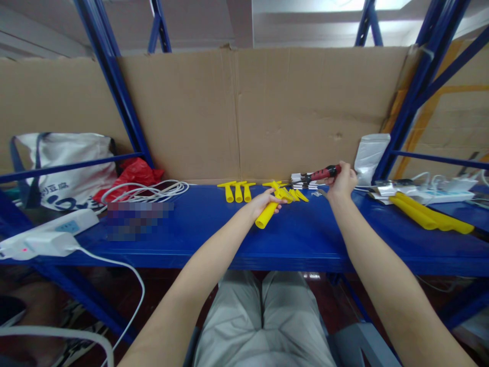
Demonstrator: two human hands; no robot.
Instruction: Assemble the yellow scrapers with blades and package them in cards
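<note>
So on my feed the left hand (263,202) is wrapped round the yellow tube (266,217), near end slanting bodyward, while right of it my right hand (343,182) grips the red-and-black tool (324,174), shaft pointing tubeward.

A long blue metal workbench (191,221) crosses the room, framed by slanting blue metal uprights on the left (118,86) and right (435,41), with thin blue crossbars (69,165) at either side. Behind it stands a tall, flat panel of creased brown cardboard (267,112), a vertical fold near its middle. More plain brown cardboard (38,92) fills the left background; at far right, another cardboard sheet (458,117) has strips of orange-tan tape. Above, a pale grey ceiling (198,25) brightens around a white light (328,4). Below the bench, the dark reddish floor (332,306) lies in shadow.
</note>
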